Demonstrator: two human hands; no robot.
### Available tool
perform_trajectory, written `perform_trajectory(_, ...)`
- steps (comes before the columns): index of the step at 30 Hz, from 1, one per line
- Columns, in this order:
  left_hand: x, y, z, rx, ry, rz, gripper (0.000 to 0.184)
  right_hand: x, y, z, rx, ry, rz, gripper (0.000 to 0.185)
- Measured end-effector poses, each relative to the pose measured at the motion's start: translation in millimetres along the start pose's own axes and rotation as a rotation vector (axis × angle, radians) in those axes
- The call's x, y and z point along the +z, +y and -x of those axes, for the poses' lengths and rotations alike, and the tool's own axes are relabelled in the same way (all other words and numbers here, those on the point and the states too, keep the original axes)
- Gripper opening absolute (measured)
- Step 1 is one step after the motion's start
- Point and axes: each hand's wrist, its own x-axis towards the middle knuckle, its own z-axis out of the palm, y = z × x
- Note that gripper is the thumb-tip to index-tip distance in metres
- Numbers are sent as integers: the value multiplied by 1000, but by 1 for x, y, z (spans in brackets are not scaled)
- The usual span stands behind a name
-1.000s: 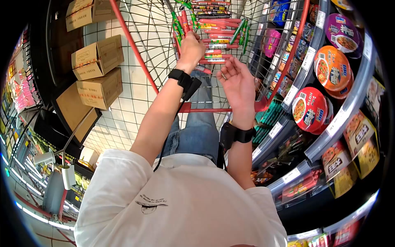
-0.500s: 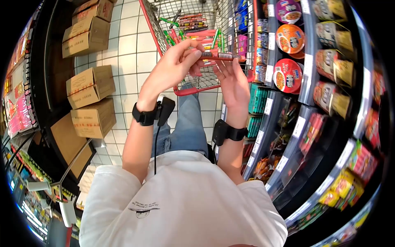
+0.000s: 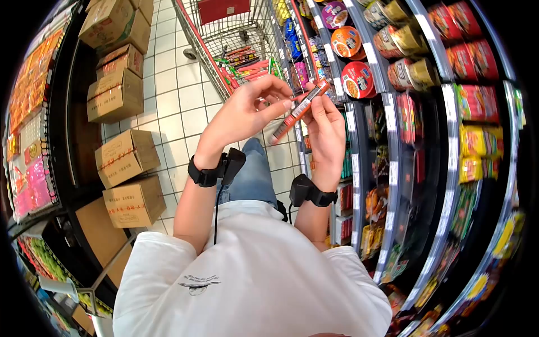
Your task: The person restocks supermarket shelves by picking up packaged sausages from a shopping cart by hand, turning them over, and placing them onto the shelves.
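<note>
A red stick-shaped packet (image 3: 299, 112) slants between my two hands, its upper end toward the right. My right hand (image 3: 325, 126) is closed on it, thumb over its upper part. Beside the packet's middle is my left hand (image 3: 244, 109), its fingers curled and apart, the thumb tip close to the packet; nothing shows inside its grasp. Beyond my hands stands a wire shopping cart (image 3: 197, 51) with a red rim. Several red, green and dark stick packets (image 3: 250, 70) lie in it.
Cardboard boxes (image 3: 133, 201) stand along the left on the tiled floor (image 3: 168, 126). Shelves on the right hold bowl noodles (image 3: 357, 80), yellow packs (image 3: 480, 140) and other packets. A display rack (image 3: 31, 168) with pink and orange packs is at the far left.
The red packet has come up out of the cart and turned from level to slanted, now in my right hand. My left hand has loosened from it. The cart appears farther off.
</note>
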Motion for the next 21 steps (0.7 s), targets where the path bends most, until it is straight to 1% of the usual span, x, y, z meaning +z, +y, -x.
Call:
perform_trajectory(1,4,0,5,151,56,-33,19,2,-6,11,-21,-7,38,36)
perform_trajectory(2,2,13,12,118,-23,-76,28,2,-10,20,-5,-14,51,36)
perform_trajectory(3,5,21,19,111,-44,-77,28,3,-14,31,22,-21,67,36)
perform_trajectory(4,8,26,25,120,-59,-48,31,8,-15,43,7,15,57,37)
perform_trajectory(6,17,27,34,147,-71,-1,38,12,-19,63,37,1,91,35)
perform_trajectory(9,28,24,45,117,-156,41,38,9,-19,86,53,-26,92,32)
perform_trajectory(11,36,25,51,128,-154,28,38,9,-21,100,48,-41,100,30)
perform_trajectory(13,43,26,54,110,-160,203,30,7,-24,112,37,0,123,27)
perform_trajectory(15,49,34,56,150,-181,208,28,4,-31,126,10,10,114,28)
perform_trajectory(17,58,45,60,157,-52,264,28,-2,-43,142,30,-43,69,29)
perform_trajectory(18,61,53,62,162,-22,288,28,-9,-46,151,34,-59,76,31)
perform_trajectory(19,67,57,65,167,-37,285,28,-11,-50,160,20,-50,74,31)
perform_trajectory(21,82,61,71,183,40,331,27,-16,-55,182,-96,51,125,33)
